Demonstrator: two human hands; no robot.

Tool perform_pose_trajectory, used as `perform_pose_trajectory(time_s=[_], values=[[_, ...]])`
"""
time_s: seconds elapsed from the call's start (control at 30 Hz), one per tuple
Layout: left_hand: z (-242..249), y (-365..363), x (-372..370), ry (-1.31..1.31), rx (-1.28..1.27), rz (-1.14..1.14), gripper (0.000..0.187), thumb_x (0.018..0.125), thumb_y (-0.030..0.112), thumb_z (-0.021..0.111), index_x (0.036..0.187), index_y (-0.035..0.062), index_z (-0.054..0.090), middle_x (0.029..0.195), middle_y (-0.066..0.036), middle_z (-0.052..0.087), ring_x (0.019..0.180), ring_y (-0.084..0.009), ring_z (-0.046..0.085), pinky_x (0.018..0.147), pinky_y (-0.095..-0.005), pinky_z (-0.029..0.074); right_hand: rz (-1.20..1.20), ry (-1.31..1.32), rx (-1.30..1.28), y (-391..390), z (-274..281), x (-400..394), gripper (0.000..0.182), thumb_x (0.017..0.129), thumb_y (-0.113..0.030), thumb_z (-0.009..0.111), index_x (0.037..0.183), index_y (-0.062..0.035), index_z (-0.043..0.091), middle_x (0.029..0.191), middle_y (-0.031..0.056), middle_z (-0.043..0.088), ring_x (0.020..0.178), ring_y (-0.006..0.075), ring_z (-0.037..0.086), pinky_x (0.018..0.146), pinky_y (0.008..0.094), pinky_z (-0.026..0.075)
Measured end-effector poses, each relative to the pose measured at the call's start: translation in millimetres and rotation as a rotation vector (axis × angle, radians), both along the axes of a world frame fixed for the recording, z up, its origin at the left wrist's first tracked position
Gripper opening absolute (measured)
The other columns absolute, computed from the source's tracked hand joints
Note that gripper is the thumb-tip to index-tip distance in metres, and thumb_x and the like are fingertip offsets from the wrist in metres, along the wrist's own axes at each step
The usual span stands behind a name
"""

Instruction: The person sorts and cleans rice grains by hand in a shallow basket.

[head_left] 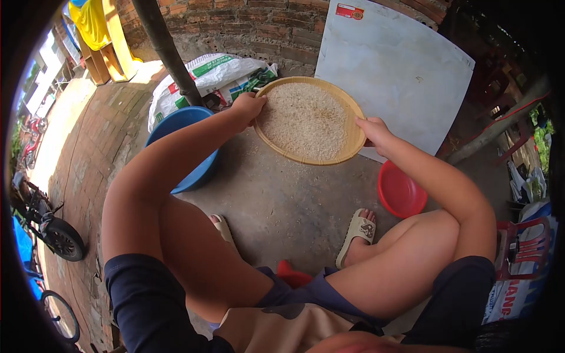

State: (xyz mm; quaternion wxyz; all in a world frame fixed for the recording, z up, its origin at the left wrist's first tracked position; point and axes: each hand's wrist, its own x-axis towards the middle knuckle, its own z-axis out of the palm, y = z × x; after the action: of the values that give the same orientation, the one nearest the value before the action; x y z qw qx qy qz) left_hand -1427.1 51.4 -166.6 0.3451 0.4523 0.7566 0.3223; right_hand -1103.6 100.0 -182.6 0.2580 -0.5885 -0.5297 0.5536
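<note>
A round woven winnowing basket [276,154] is held out in front of me above the concrete floor. Pale rice grains [303,120] cover most of its inside, with a yellowish patch of husks toward the right. My left hand [249,107] grips the rim at the left, the thumb on top and the other fingers mostly hidden underneath. At the right side my right hand [376,134] clasps the rim in the same way. Below my left forearm stands a blue basin [203,173], partly covered by the arm. A red basin [402,189] sits near my right forearm.
White printed sacks [203,76] lie behind the basket beside a dark post [168,50]. A large pale board [406,65] leans on the brick wall [259,26]. My sandalled foot [358,238] is on the floor. A red plastic chair [524,250] stands at right, a motorbike wheel [63,239] at left.
</note>
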Motion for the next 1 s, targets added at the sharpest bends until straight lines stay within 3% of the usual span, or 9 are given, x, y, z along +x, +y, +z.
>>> perform_pose_trajectory(time_s=[0.1, 0.33, 0.43, 0.5, 0.53, 0.63, 0.73, 0.87, 1.0], values=[[16, -29, 34, -0.125, -0.070, -0.075, 0.034, 0.090, 0.033, 0.054, 0.100, 0.0006, 0.060, 0.067, -0.007, 0.056, 0.053, -0.0168, 0.055, 0.045, -0.0315, 0.045, -0.098, -0.068, 0.043, 14, -6, 28, 0.031, 0.094, -0.030, 0.049, 0.096, -0.0001, 0.058, 0.082, 0.0091, 0.065, 0.074, 0.0184, 0.065, 0.060, 0.0325, 0.051], [-37, -22, 31, -0.036, -0.241, -0.054, 0.037, 0.091, 0.036, 0.053, 0.100, 0.0009, 0.060, 0.071, -0.006, 0.057, 0.059, -0.0153, 0.056, 0.050, -0.0311, 0.047, 0.487, -0.659, 0.002, 45, -28, 19, 0.033, 0.092, -0.034, 0.049, 0.088, -0.0023, 0.060, 0.074, 0.0091, 0.061, 0.061, 0.0177, 0.059, 0.056, 0.0306, 0.050], [-110, -12, 18, 0.102, -0.191, -0.025, 0.042, 0.090, 0.040, 0.052, 0.101, 0.0006, 0.061, 0.076, -0.011, 0.062, 0.071, -0.0204, 0.062, 0.064, -0.0367, 0.050, 0.279, -0.734, -0.061, 50, -97, -10, 0.032, 0.091, -0.031, 0.048, 0.092, -0.0008, 0.060, 0.084, 0.0146, 0.064, 0.074, 0.0259, 0.063, 0.065, 0.0366, 0.051], [-173, -7, 9, 0.417, 0.061, 0.062, 0.044, 0.090, 0.040, 0.049, 0.098, -0.0013, 0.061, 0.084, -0.018, 0.065, 0.083, -0.0306, 0.064, 0.075, -0.0407, 0.049, 0.236, -0.719, 0.312, 61, -149, -11, 0.033, 0.090, -0.029, 0.048, 0.099, 0.0009, 0.058, 0.099, 0.0217, 0.063, 0.093, 0.0355, 0.062, 0.079, 0.0417, 0.049], [-177, -17, 16, 0.385, -0.024, 0.024, 0.045, 0.090, 0.040, 0.047, 0.095, -0.0019, 0.061, 0.092, -0.024, 0.064, 0.093, -0.0381, 0.061, 0.084, -0.0431, 0.045, 0.064, -0.622, 0.276, 38, -154, -17, 0.036, 0.091, -0.029, 0.047, 0.107, 0.0022, 0.054, 0.109, 0.0260, 0.059, 0.106, 0.0403, 0.054, 0.090, 0.0440, 0.043], [-217, -33, 33, 0.402, -0.120, 0.109, 0.043, 0.091, 0.039, 0.046, 0.102, 0.0005, 0.060, 0.100, -0.024, 0.063, 0.097, -0.0386, 0.060, 0.085, -0.0460, 0.046, -0.259, -0.664, 0.202, -14, -214, -38, 0.032, 0.092, -0.031, 0.046, 0.100, -0.0001, 0.051, 0.097, 0.0242, 0.062, 0.094, 0.0411, 0.059, 0.079, 0.0484, 0.047], [-246, -40, 25, 0.424, -0.221, 0.082, 0.042, 0.091, 0.040, 0.045, 0.106, 0.0034, 0.060, 0.102, -0.022, 0.063, 0.098, -0.0383, 0.060, 0.086, -0.0457, 0.047, -0.313, -0.661, 0.222, -42, -251, -46, 0.031, 0.092, -0.031, 0.045, 0.097, -0.0009, 0.051, 0.093, 0.0229, 0.063, 0.089, 0.0413, 0.060, 0.075, 0.0491, 0.047], [-291, -36, -8, 0.496, -0.417, -0.310, 0.041, 0.090, 0.039, 0.047, 0.108, 0.0052, 0.061, 0.105, -0.019, 0.064, 0.099, -0.0361, 0.060, 0.087, -0.0444, 0.047, -0.180, -0.751, 0.147, -51, -279, -38, 0.030, 0.092, -0.030, 0.045, 0.097, -0.0012, 0.051, 0.093, 0.0226, 0.063, 0.090, 0.0412, 0.060, 0.076, 0.0488, 0.048], [-308, -34, -8, 0.564, -0.501, -0.338, 0.040, 0.090, 0.038, 0.047, 0.109, 0.0057, 0.062, 0.109, -0.018, 0.063, 0.102, -0.0334, 0.060, 0.087, -0.0424, 0.048, -0.103, -0.774, 0.150, -55, -307, -40, 0.029, 0.093, -0.029, 0.043, 0.097, -0.0006, 0.051, 0.094, 0.0225, 0.063, 0.090, 0.0400, 0.061, 0.075, 0.0484, 0.048]])
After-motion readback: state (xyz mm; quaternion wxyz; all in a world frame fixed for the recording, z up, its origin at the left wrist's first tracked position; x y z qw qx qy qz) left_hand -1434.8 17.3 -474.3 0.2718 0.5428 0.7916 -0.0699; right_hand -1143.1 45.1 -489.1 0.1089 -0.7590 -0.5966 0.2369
